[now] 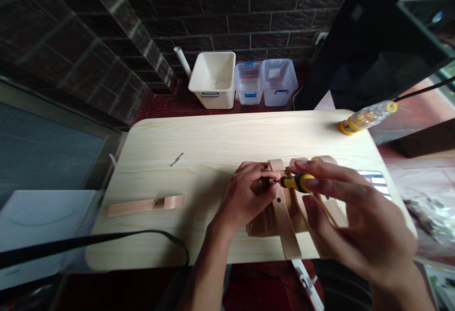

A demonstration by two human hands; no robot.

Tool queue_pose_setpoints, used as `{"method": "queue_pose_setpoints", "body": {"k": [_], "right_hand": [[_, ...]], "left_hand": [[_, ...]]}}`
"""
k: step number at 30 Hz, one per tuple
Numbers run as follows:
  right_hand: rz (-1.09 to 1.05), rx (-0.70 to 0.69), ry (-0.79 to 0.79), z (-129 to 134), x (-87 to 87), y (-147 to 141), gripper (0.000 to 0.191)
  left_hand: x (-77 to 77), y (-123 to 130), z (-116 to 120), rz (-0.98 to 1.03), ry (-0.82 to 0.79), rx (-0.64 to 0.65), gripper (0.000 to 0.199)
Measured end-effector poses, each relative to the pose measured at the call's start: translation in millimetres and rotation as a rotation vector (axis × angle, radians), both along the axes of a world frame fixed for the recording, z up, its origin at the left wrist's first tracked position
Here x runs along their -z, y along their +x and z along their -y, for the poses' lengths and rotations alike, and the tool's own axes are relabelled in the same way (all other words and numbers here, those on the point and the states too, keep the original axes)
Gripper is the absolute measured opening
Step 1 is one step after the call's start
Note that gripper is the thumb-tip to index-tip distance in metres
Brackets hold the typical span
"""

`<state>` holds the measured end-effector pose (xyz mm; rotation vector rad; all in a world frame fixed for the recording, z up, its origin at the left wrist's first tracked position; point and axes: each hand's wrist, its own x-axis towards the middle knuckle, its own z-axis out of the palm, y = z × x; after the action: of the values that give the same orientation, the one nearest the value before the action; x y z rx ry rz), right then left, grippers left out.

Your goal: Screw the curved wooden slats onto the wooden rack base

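My right hand (359, 225) is shut on a screwdriver (296, 183) with a yellow and black handle, its thin metal tip pointing left. My left hand (245, 197) grips the end of a stack of light wooden slats (282, 218) with a drilled hole, close to the screwdriver's tip. The fingers hide the tip's contact point. A loose notched wooden slat (145, 205) lies on the pale wood tabletop (213, 140), left of my hands. A small metal screw (177, 159) lies beyond it.
A clear plastic bottle with yellow parts (368, 117) lies at the table's far right corner, with a black cable beside it. Behind the table stand a cream bin (212, 79) and two clear plastic boxes (263, 83) against a dark brick wall (231, 12). A plastic bag (426, 216) sits off the right edge.
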<state>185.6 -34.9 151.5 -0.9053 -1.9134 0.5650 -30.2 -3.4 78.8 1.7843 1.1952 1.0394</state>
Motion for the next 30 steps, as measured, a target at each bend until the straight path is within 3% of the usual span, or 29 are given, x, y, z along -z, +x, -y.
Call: {"method": "queue_pose_setpoints", "body": {"k": [30], "right_hand": [[-0.024,0.025,-0.032,1.7,-1.1,0.9,0.057]], "left_hand": [[-2.4,0.4,0.2,-0.024,-0.025,0.005,0.01]]}}
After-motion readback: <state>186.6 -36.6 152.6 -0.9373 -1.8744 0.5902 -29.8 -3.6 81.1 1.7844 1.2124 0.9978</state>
